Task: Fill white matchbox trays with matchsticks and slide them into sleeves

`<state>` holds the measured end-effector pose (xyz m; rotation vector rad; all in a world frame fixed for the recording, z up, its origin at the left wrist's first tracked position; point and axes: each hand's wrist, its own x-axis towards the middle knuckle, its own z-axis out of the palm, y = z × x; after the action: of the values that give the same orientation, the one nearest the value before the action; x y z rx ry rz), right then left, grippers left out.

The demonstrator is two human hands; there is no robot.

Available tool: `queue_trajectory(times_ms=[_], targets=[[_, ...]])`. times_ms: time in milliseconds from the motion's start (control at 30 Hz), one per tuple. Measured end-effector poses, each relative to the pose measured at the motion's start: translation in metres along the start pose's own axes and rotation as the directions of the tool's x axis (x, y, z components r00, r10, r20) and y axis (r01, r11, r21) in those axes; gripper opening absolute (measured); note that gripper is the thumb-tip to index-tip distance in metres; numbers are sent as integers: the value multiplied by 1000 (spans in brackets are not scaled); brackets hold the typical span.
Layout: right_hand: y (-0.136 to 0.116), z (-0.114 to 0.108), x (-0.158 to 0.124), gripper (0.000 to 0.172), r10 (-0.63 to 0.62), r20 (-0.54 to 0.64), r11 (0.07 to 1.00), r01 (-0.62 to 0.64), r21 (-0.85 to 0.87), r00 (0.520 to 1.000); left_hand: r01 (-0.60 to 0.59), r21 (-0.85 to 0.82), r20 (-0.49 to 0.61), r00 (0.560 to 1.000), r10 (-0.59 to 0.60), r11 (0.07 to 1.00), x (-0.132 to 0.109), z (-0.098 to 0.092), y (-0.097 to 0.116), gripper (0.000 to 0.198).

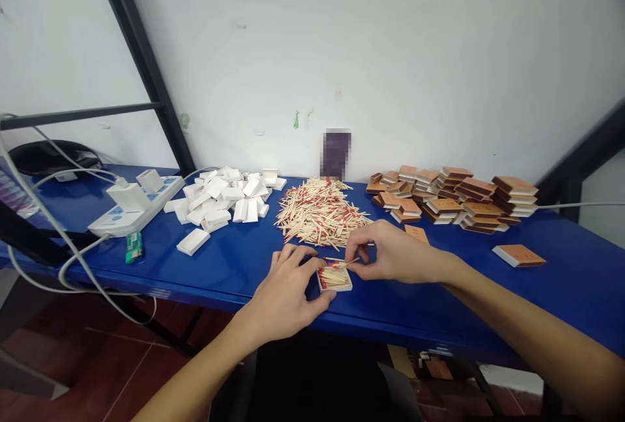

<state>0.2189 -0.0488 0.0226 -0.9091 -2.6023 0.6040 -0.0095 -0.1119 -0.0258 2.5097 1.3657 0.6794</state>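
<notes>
Sitting between the left fingers (319, 305) is the match tray (343, 289)

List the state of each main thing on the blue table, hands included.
Left hand: gripping open tray
Right hand: pinching matchstick
Open tray: holding matches
Match heap: loose
White trays: jumbled, one set apart
Orange matchboxes: mostly stacked
Power strip: adapters plugged in
Green packet: lying flat

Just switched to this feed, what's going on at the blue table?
A person's left hand steadies a small white tray that has matches lying in it, while the right hand pinches a few loose matches at its far side. A big match pile sits behind, with white trays to the left and matchboxes to the right.
</notes>
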Motion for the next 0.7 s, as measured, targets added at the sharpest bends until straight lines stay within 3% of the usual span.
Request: queue_trajectory(times_ms=[267,533,700], targets=[[-20,8,8,7,18,116,999,-14,-38,993,4,-13,8,1000,-4,1000,0,0,-1,29],[-21,13,2,9,-3,129,999,10,-53,992,-31,-93,-18,999,29,995,1,1,-3,29],[-16,16,-4,12,-34,103,995,43,-88,994,-20,-136,-45,999,14,991,0,0,-2,40]])
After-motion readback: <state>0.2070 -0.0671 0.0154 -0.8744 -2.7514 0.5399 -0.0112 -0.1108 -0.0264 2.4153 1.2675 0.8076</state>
